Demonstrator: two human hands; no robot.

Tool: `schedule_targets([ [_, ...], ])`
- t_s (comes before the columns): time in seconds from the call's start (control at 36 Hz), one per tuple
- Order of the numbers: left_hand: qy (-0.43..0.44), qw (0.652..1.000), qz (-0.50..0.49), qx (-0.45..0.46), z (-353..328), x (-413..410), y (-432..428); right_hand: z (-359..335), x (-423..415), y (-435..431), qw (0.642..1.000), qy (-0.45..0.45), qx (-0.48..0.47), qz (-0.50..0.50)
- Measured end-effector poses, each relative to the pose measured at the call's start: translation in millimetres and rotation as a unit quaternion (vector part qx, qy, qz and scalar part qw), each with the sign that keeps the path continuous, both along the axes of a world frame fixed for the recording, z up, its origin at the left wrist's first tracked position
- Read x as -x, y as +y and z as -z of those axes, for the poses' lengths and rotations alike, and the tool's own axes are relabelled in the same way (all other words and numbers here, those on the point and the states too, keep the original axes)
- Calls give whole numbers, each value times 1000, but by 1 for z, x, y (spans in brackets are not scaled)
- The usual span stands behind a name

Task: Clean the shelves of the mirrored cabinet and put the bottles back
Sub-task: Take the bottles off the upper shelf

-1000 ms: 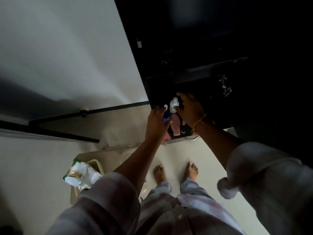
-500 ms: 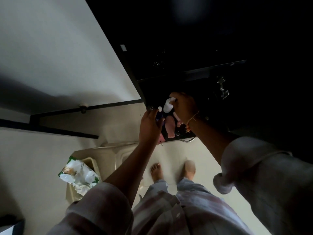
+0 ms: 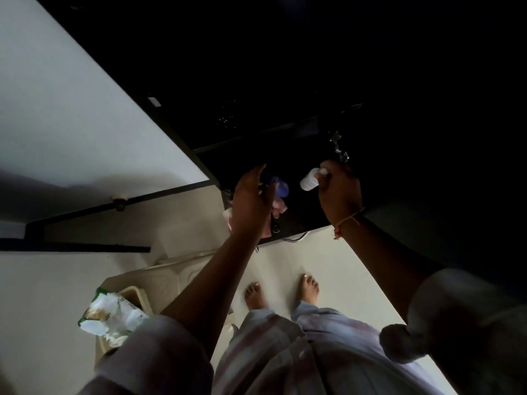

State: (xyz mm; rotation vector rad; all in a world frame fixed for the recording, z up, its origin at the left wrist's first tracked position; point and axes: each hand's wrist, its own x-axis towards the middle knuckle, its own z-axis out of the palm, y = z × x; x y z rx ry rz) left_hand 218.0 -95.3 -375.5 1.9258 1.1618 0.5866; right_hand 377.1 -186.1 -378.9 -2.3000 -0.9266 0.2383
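1. Head view, looking steeply down: the dark mirrored cabinet (image 3: 285, 155) fills the upper right, its interior almost black, with a pale wall to the left and a light floor below where the person's bare feet stand.
2. Down at the lower left sits a beige bin (image 3: 137, 297) with a crumpled white-and-green packet (image 3: 111, 315) lying over its rim, well apart from the action.
3. Both arms reach up into the cabinet's lower shelf (image 3: 302, 220), rolled sleeves at the bottom of the picture.
4. The left hand (image 3: 251, 203) is spread, fingers loosely curled over a cluster of bottles, a blue bottle (image 3: 281, 188) and a pink bottle (image 3: 279, 208) showing just past its fingers; whether it actually grips one I cannot tell.
5. The right hand (image 3: 339, 189) is closed around a small white bottle (image 3: 309, 180), pinched at its far end, its long axis tilted down and to the left towards the cluster.
6. The key relation: the white bottle hangs just right of the blue and pink pair, with dark bare shelf between them, so the right hand is the nearer one to set it down, likely by lowering it upright into that gap.
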Motion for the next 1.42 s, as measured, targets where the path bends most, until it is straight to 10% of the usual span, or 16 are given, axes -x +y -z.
schedule_targets([
  [1.42, 85, 945, 315, -5, 61, -169, -7, 6, -33, -50, 934, -110, 339, -38],
])
